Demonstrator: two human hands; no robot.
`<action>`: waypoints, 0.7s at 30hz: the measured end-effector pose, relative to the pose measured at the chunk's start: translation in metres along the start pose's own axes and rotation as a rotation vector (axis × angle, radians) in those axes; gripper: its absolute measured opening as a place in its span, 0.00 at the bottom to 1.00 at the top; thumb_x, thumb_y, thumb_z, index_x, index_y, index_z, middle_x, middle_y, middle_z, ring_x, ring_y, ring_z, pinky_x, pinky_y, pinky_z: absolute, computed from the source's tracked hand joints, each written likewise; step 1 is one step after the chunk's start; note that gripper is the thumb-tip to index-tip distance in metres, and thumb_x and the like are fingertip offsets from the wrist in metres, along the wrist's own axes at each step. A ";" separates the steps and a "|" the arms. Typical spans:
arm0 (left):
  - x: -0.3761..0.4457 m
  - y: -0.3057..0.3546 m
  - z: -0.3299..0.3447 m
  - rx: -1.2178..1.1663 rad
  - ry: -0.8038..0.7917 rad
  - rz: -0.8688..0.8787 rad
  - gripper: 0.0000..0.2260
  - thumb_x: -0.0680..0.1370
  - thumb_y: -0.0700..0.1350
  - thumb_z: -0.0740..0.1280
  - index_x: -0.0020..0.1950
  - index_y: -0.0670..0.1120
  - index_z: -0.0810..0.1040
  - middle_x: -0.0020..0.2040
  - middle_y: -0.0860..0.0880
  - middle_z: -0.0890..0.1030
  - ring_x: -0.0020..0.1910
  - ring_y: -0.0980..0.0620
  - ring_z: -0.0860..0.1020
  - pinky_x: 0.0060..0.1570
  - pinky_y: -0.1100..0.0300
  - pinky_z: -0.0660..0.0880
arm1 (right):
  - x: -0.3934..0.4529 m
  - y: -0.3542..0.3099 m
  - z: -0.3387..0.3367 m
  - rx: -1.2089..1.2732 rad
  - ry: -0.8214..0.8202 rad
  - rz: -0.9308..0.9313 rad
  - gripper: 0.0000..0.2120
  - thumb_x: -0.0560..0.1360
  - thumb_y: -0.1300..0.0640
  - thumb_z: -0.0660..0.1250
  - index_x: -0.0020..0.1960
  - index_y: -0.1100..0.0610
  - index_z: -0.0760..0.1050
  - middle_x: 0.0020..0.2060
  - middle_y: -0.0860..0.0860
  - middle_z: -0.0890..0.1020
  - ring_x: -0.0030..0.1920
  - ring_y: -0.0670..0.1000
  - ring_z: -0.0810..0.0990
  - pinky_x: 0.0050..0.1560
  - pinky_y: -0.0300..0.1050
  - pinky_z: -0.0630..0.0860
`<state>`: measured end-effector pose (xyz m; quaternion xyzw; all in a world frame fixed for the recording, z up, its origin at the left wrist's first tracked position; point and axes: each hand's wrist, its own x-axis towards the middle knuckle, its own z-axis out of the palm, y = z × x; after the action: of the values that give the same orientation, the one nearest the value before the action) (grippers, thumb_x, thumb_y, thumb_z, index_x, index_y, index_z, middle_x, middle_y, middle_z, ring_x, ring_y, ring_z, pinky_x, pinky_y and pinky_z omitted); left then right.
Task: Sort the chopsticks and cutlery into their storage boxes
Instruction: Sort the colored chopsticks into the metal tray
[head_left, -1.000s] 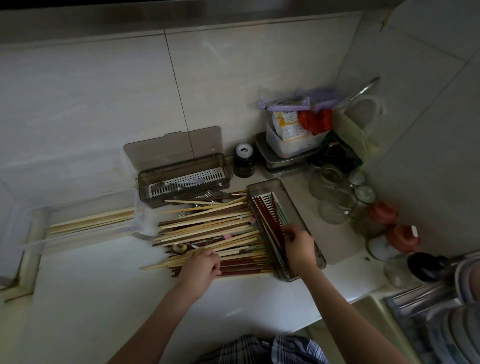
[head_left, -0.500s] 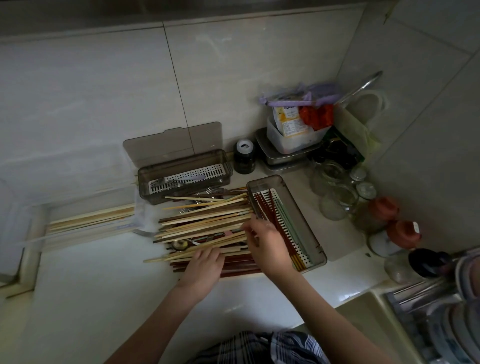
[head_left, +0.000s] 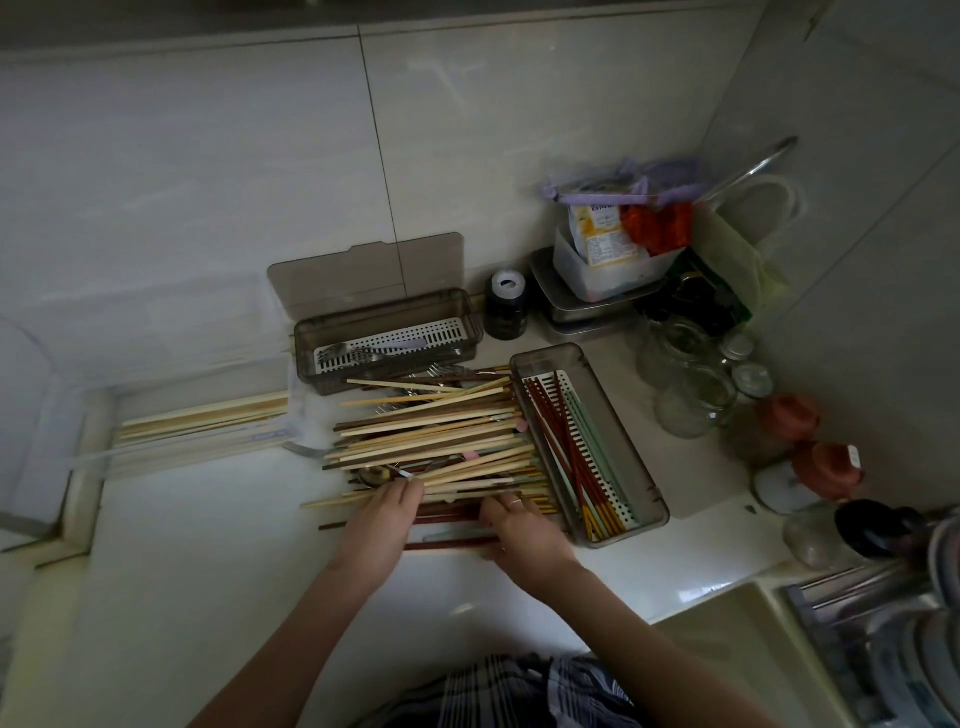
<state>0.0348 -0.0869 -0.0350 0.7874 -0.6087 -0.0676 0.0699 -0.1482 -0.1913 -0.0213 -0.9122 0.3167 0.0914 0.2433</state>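
At the left of the frame a bundle of pale chopsticks (head_left: 202, 418) lies on the white counter (head_left: 208, 571), apart from the rest. A little right of it, near the wall, stands the smoky cutlery box (head_left: 387, 340) with its lid raised against the tiles; inside, on the white grid, I see a fork (head_left: 345, 353) and something with a pale purple handle.

In the middle of the frame is the big heap of chopsticks (head_left: 436, 436), light wood ones over dark brown ones, with some forks under its upper edge and a golden spoon (head_left: 376, 475) at its lower left side. My left hand (head_left: 382, 525) rests on the lower left part of this heap; its fingertips are on the pale sticks beside the spoon, the fingers bent, but I cannot tell if they grip a stick. My right hand (head_left: 519, 535) is at the lower edge of the heap, fingers curled over the dark brown chopsticks there; a ring is on one finger.

Just right of the heap is the second box (head_left: 647, 499), long and open, with red-brown and pale green chopsticks in it.

In the upper right corner stand a dark jar (head_left: 505, 306), a plastic tub with packets (head_left: 608, 260), glass jars (head_left: 691, 384) and two red-capped bottles (head_left: 810, 441).
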 end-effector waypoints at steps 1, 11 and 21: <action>-0.002 -0.001 -0.003 -0.006 -0.001 0.012 0.22 0.57 0.32 0.77 0.44 0.46 0.74 0.38 0.49 0.78 0.34 0.50 0.77 0.29 0.60 0.73 | 0.001 -0.001 0.001 -0.011 0.005 0.000 0.17 0.75 0.58 0.66 0.62 0.52 0.67 0.61 0.51 0.72 0.61 0.54 0.71 0.56 0.50 0.77; -0.020 0.006 0.007 -0.128 -0.026 0.176 0.16 0.62 0.47 0.78 0.40 0.53 0.72 0.38 0.57 0.74 0.37 0.57 0.75 0.34 0.66 0.68 | 0.007 -0.012 0.000 -0.105 0.013 0.056 0.10 0.77 0.61 0.63 0.57 0.55 0.70 0.55 0.53 0.76 0.58 0.55 0.74 0.55 0.50 0.73; -0.016 0.002 0.012 -0.286 0.032 0.039 0.09 0.68 0.37 0.73 0.46 0.44 0.80 0.44 0.48 0.79 0.44 0.47 0.78 0.41 0.54 0.76 | 0.003 -0.017 -0.004 -0.091 -0.021 0.127 0.10 0.78 0.60 0.62 0.59 0.57 0.71 0.56 0.55 0.77 0.56 0.55 0.76 0.54 0.48 0.75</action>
<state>0.0272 -0.0725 -0.0459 0.7584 -0.6069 -0.1395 0.1924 -0.1347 -0.1831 -0.0123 -0.8993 0.3669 0.1308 0.1987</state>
